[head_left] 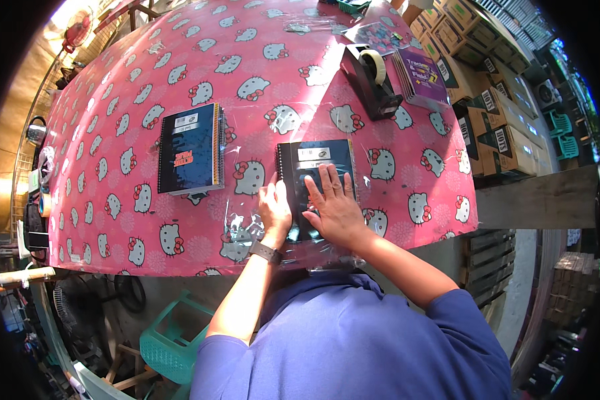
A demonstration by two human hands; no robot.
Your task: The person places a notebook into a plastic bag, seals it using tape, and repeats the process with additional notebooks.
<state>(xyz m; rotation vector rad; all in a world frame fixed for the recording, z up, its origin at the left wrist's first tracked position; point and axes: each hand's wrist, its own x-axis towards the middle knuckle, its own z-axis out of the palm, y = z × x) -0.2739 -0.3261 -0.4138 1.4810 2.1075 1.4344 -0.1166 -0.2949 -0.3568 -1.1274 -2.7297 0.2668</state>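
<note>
A dark blue spiral-bound notebook with a white label lies in front of me. Shiny clear plastic film shows beside and below it. My right hand rests flat on the cover with its fingers spread. Along the spiral edge, my left hand, a dark band on its wrist, touches the notebook with fingers extended and slightly bent. To the left lies a stack of similar spiral notebooks, their bindings on alternating sides.
A black tape dispenser with a clear roll stands at the far right, next to purple notebooks. Pink patterned sheeting covers the table. Cardboard boxes are piled beyond its right side. A green plastic stool stands below its front edge.
</note>
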